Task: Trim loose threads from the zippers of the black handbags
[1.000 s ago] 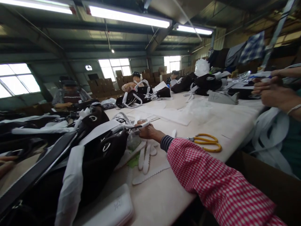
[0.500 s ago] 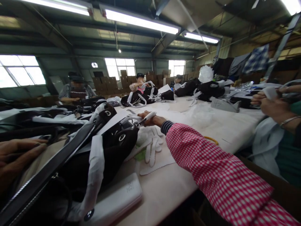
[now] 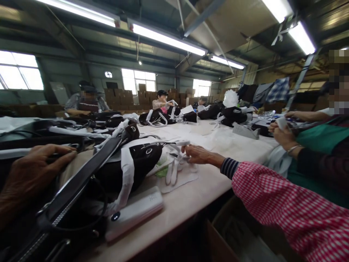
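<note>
My left hand (image 3: 38, 171) is closed at the left, thumb and fingers pinching the dark edge of a black bag beside its beige lining (image 3: 77, 165). A black strap (image 3: 81, 178) with a silver zipper-like edge runs across the front. Around the black bag (image 3: 147, 160) are silver eyelets and a handle wrapped in white (image 3: 127, 171). My right hand (image 3: 201, 154), in a checked sleeve, is closed beyond the bag at the end of a white-wrapped strap (image 3: 176, 143). Its fingertips are partly hidden.
A white power bank (image 3: 136, 214) lies near the table's front edge. White notched strips (image 3: 171, 173) lie below my right hand. More black bags (image 3: 169, 115) cover the far side. A co-worker's hands (image 3: 285, 134) hold something white at right; an open carton (image 3: 220, 236) stands below.
My right hand has moved right and away from the bag, with the white-wrapped strap stretched toward it. My left hand shows more fully at the bag's edge. The view has swung right.
</note>
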The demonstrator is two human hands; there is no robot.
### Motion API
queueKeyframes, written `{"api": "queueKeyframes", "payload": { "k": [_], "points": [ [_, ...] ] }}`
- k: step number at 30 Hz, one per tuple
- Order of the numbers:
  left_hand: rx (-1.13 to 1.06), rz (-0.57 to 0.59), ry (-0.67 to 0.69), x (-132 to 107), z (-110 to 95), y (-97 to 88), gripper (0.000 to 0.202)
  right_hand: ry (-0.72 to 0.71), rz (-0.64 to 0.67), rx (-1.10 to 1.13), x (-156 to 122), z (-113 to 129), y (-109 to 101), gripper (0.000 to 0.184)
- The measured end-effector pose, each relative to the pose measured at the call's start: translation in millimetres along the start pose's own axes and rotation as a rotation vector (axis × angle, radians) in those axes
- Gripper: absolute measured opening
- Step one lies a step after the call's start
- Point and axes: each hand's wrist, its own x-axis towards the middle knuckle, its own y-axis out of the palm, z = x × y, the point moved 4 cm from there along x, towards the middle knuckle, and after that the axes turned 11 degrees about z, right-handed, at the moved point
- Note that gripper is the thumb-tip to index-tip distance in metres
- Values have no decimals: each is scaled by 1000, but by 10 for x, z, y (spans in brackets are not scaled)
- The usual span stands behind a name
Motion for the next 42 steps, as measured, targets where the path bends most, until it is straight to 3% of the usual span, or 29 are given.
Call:
{"api": "queueKeyframes", "payload": {
  "k": [2, 6, 10, 14, 18, 26, 32, 38, 42],
  "points": [
    [-67, 5, -83, -42, -100, -73, 53, 14, 28, -32, -114, 83, 116, 52],
    [-131, 0, -134, -109, -266, -175, 51, 17, -60, -155, -152, 439, 158, 18],
    [-136, 20, -125, -118, -263, -178, 51, -35, -116, -91, 138, 718, 143, 23],
    [-135, 11, -111, -104, -221, -156, 50, 85, -150, -77, 584, 678, 165, 24],
    [-153, 19, -87, -96, -218, -137, 50, 90, -154, -79, 883, 637, 285, 26],
    [-150, 18, -127, -113, -230, -167, 50, 34, -164, -85, 967, 603, 404, 28],
    [-216, 29, -149, -137, -371, -257, 50, 0, -189, -80, 718, 728, 261, 21],
    [-215, 29, -150, -185, -484, -340, 51, -37, -303, 79, -102, 804, 377, 8],
    [-184, 30, -129, -168, -465, -320, 51, 22, -231, 238, -496, 723, 512, 8]
  ]
}}
